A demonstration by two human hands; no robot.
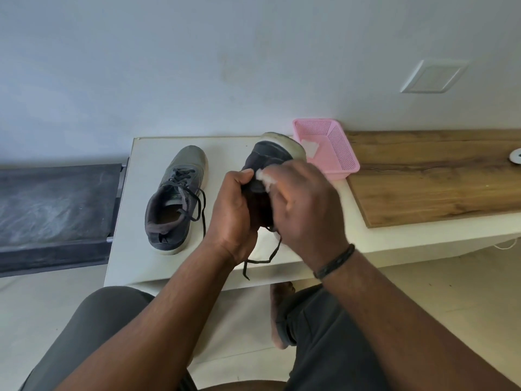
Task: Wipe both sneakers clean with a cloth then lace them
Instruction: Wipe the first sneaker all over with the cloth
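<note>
Nearest, at 6 o'clock, the person's knees in dark trousers fill the bottom edge, cut off by the frame, with a bare foot (282,314) half hidden under the table (124,249). Above them both forearms reach to the centre. The left hand (235,213) curls its fingers (239,179) round the heel end of the held sneaker (267,162), thumb on top. The right hand (306,204), blurred by motion, presses a white cloth (263,179) against the upper; its fingers are bent round the cloth, though how tightly is hard to make out. The hands cover most of this shoe; only the toe and pale sole show, tilted up toward 12 o'clock. A loose lace (262,261) dangles from it over the table edge.

At 9 o'clock of the hands, the second sneaker (174,198) stands upright on the table, apart, partly laced. Farther, at 1 o'clock, a pink basket (335,148) sits against the wall, something white inside, partly hidden by the raised toe.
</note>
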